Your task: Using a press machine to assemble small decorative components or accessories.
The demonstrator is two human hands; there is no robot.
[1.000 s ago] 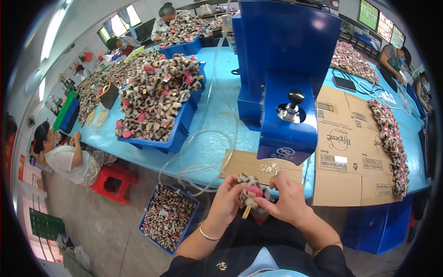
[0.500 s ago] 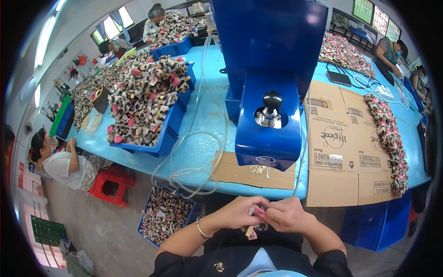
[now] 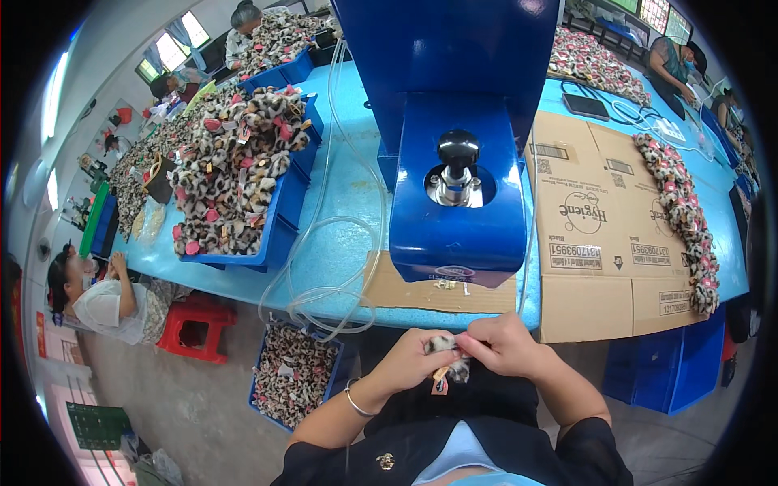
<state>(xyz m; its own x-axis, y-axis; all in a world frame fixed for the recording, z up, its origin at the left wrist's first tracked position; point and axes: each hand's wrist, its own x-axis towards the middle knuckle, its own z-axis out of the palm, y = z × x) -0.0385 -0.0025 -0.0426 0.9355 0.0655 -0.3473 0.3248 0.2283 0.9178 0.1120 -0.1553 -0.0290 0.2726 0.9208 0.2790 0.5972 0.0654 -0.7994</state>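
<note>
My left hand [image 3: 409, 362] and my right hand [image 3: 504, 346] meet just below the table's front edge and together pinch a small leopard-print fabric piece [image 3: 450, 356] with an orange tag hanging under it. Directly above them stands a blue press machine [image 3: 458, 190] with a black knob [image 3: 458, 150] over a metal die. A strip of brown cardboard [image 3: 421, 292] lies under the machine's front, with a few small bits on it.
A blue bin heaped with leopard-print pieces [image 3: 235, 174] sits on the light blue table [image 3: 340, 235]. Clear tubing [image 3: 328, 296] loops over its edge. Another full bin [image 3: 292, 381] is on the floor, by a red stool [image 3: 194, 328]. Flattened cardboard [image 3: 612, 227] carries a row of pieces [image 3: 685, 215]. A seated person [image 3: 101, 296] works left.
My hands have stayed together on the fabric piece, low in front of my body. My head has moved closer to the table, so the press machine looks larger and nearer.
</note>
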